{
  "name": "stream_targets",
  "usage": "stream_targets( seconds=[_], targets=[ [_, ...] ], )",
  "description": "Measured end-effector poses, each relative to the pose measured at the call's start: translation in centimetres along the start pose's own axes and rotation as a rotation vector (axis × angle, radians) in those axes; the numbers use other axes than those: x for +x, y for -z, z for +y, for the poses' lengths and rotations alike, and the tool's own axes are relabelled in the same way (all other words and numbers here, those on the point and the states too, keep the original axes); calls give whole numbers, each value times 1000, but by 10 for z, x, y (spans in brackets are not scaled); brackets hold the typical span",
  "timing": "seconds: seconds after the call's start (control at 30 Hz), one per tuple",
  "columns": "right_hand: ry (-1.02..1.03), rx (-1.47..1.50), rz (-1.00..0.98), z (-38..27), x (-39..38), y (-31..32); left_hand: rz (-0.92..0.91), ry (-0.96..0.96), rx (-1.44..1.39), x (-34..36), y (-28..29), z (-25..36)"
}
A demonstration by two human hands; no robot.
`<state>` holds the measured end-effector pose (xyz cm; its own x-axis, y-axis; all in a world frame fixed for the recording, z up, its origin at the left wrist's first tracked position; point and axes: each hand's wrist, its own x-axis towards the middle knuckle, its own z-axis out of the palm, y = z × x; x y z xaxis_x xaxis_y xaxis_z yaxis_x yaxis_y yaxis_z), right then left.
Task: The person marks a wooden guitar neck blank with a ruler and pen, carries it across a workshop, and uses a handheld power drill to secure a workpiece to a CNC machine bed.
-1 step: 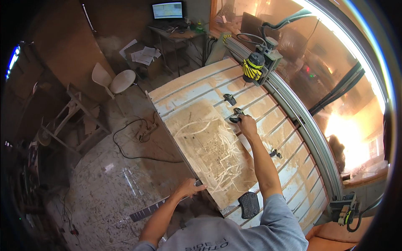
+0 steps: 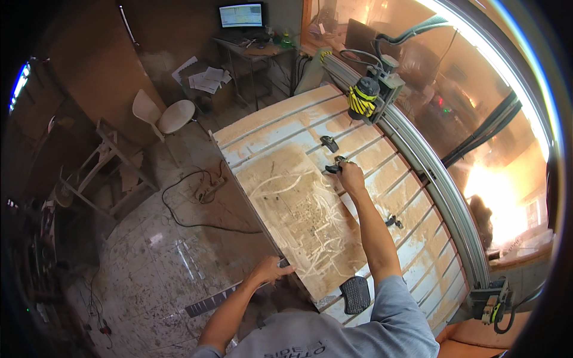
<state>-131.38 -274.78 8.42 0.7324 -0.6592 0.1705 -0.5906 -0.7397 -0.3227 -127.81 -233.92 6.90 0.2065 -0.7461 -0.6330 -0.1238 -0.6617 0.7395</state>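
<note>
My right hand [image 2: 350, 174] is closed on a black clamp with metal fittings [image 2: 338, 164] beside the upper right part of a scored, dusty tan board [image 2: 298, 221]. My left hand [image 2: 273, 268] grips the board's near left edge, its fingers partly hidden there. The board lies on a slotted machine bed [image 2: 262, 132] dusted with tan powder. Another black clamp [image 2: 329, 143] sits just above my right hand, and a third [image 2: 393, 220] lies to the right. A black textured keyboard-like pad [image 2: 355, 295] lies at the board's lower right corner.
A gantry rail [image 2: 436, 167] carries a spindle wrapped in yellow-black stripes [image 2: 362, 95]. Behind are a monitor desk [image 2: 250, 43], papers [image 2: 206, 80] and a white chair [image 2: 176, 116]. A wooden frame [image 2: 104, 155] stands left; a cable [image 2: 203, 225] crosses the dirty floor.
The whole view has shifted very slightly. My hands hold the same places on the clamp and board edge.
</note>
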Motion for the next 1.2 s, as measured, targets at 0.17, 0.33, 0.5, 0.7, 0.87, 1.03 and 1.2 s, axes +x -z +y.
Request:
stream_targets(
  seconds=[0.17, 0.33, 0.5, 0.7, 0.87, 1.03, 1.2],
  targets=[
    [23, -124, 31, -18, 66, -32, 8, 27, 42, -5, 2, 16],
    [85, -224, -157, -48, 86, -50, 94, -65, 120, 11, -12, -26],
    [208, -297, -198, -45, 96, -43, 162, -161, 197, 16, -12, -27],
    [367, -325, -260, -60, 116, -50, 146, -109, 202, 22, -17, -38],
    [472, 10, -468, -48, 125, -46, 76, -28, 240, 18, -12, -26],
    [-79, 518, -371, -35, 121, -50, 117, -144, 149, 6, -8, -17],
    [-276, 588, -300, -17, 112, -101, 90, -133, 184, 18, -13, -31]
  ],
)
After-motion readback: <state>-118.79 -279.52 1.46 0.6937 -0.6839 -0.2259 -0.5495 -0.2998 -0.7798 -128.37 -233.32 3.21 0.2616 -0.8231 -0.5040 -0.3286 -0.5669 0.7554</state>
